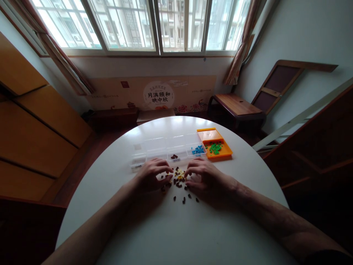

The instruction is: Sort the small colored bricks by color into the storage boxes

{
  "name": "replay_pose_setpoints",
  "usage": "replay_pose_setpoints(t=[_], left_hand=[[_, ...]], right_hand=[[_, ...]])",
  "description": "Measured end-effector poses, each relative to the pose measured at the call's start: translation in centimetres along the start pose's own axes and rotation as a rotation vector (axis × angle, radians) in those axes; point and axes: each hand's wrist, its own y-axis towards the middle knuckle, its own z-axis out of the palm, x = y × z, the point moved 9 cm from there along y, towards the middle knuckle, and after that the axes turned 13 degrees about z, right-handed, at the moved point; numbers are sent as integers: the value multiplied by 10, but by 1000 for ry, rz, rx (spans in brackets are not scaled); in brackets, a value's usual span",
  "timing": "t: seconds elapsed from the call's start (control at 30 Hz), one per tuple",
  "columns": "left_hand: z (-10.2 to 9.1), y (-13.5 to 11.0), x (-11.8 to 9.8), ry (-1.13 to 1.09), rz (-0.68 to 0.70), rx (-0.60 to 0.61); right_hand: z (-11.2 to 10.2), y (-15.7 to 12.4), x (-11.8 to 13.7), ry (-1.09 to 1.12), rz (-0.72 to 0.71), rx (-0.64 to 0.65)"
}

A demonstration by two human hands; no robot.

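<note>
Left hand [153,175] with fingers parted, right hand [205,176] with grip undeterminable, small pieces [179,174] between, clear box [157,146] just beyond, orange tray [227,149] at far right, white table [176,230]

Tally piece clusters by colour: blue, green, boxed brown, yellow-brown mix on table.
Cluster of small blue pieces: 1
Cluster of small green pieces: 1
Boxed cluster of small dark-brown pieces: 1
Cluster of small yellow and brown pieces, mixed: 1
Total: 4
</note>
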Motion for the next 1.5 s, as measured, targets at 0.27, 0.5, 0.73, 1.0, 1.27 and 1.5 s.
replay_pose_setpoints(t=[0.27, 0.5, 0.73, 1.0, 1.27, 1.5], left_hand=[[0, -3, 3, 5, -39, 20], [2, -2, 4, 3, -33, 22], [-3, 0, 1, -16, -14, -40], [4, 6, -8, -50, -18, -84], [11, 9, -9, 60, -52, -106], [13, 4, 1, 84, -67, -65]], right_hand=[[0, -1, 0, -12, 33, -6], [-1, 0, -1, 92, 48, 29], [-5, 4, -13, 298, 134, -45], [-5, 3, -29, 497, 240, -120], [-3, 3, -29, 452, 204, -128], [-4, 3, -23, 281, 208, -111]])
